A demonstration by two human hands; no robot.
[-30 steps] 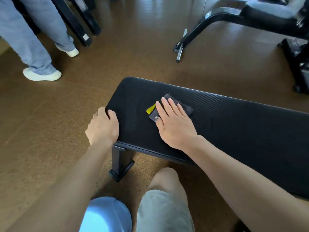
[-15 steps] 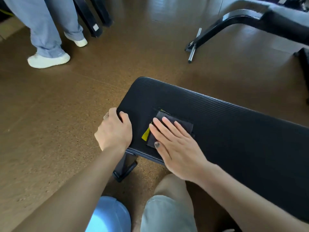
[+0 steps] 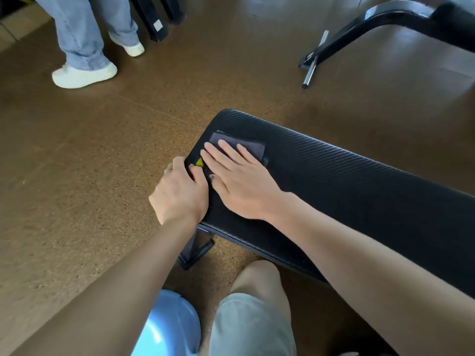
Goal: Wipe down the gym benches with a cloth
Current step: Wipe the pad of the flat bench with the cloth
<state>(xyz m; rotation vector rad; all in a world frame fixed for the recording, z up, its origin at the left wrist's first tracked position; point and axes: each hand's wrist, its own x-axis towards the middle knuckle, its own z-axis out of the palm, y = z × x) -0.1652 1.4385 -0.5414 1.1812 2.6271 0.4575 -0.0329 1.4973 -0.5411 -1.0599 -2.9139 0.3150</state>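
1. Cloth (image 3: 241, 146) lay flat on the bench (image 3: 347, 186), dark grey, at the pad's left end, a yellow tag (image 3: 199, 162) sticking out at its near-left corner.
2. Your right hand (image 3: 240, 182) pressed flat on the cloth, fingers straight and slightly spread, palm down, nothing gripped. Fingertips reached about the middle of the cloth; its far edge and right corner stayed uncovered.
3. Your left hand (image 3: 181, 192) gripped the bench's end edge, fingers curled over the rim just beside the tag, thumb on the pad top. A ring (image 3: 167, 170) showed on one finger.
4. The two hands sat just beside each other, nearly touching at the thumbs.
5. Bench pad was black and ribbed, running from centre frame off to the right. One leg foot (image 3: 195, 249) showed under the left end, on the brown floor (image 3: 77, 176).
6. Your knee in grey shorts (image 3: 252, 325) sat below the bench's near edge; a light blue rounded object (image 3: 172, 327) lay beside it, can't tell what it was.
7. Second person stood far left, jeans (image 3: 79, 29) and white shoes (image 3: 83, 74), well apart from the bench.
8. Another black frame (image 3: 359, 29) with a chrome bar (image 3: 314, 60) stood far right.
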